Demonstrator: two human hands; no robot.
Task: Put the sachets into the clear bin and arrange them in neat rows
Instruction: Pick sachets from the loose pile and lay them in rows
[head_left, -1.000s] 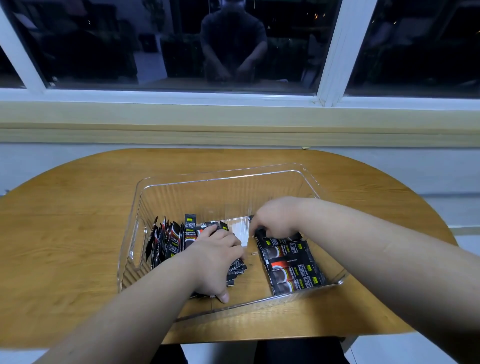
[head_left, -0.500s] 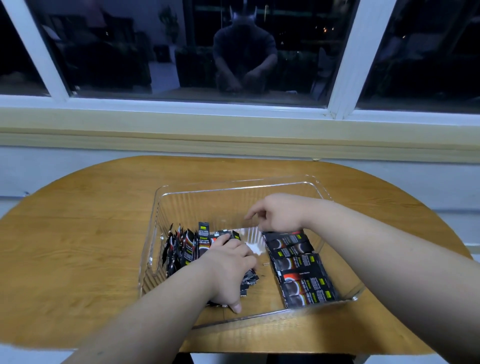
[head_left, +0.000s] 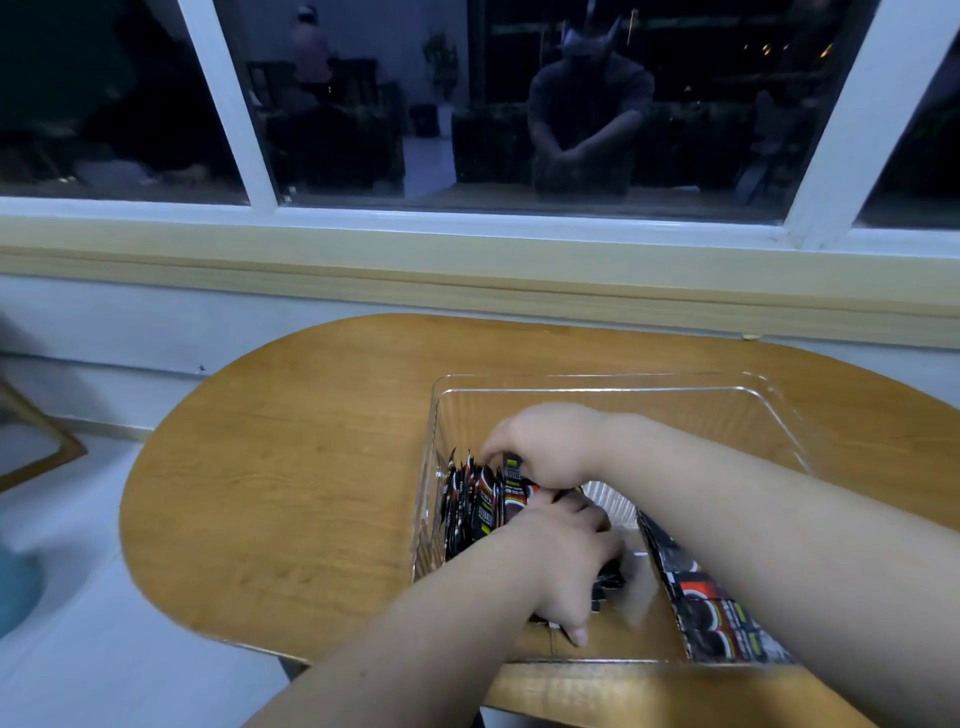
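Observation:
The clear bin (head_left: 597, 387) stands on the wooden table (head_left: 291, 493). At its left end stands a bunch of black sachets (head_left: 475, 506) on edge. A flat row of black and red sachets (head_left: 717, 618) lies along its right side. My left hand (head_left: 569, 566) lies over the near part of the standing bunch, fingers curled on the sachets under it. My right hand (head_left: 545, 447) has crossed to the left and pinches the top of the standing sachets. What lies under both hands is hidden.
Behind the table run a pale wall and a window sill (head_left: 467, 260), with dark glass above. The floor (head_left: 67, 519) shows to the left, with a wooden frame (head_left: 31, 452) leaning there. The table's near edge is close to my arms.
My right hand moved left from the flat row to the top of the standing sachets. My head turned left, so the bin now sits at the right of the view.

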